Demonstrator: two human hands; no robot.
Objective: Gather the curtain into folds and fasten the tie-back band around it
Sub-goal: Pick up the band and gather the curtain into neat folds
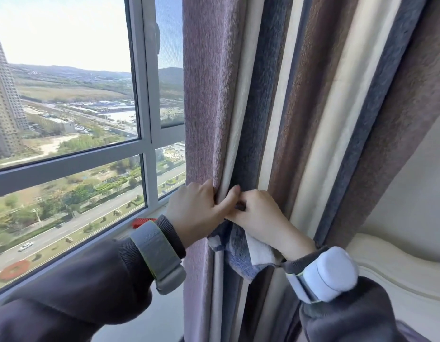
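Observation:
A striped curtain in mauve, cream, blue and brown hangs in gathered vertical folds right of the window. My left hand grips the mauve left edge of the folds, thumb stretched right. Touching that thumb, my right hand is closed on the tie-back band, a blue and white strip of the same cloth that droops below both hands across the front of the folds. The band's ends are hidden behind my hands and the curtain.
A large window with a grey frame fills the left, looking out high over roads. A red object lies on the sill behind my left wrist. A cream carved headboard stands at the right.

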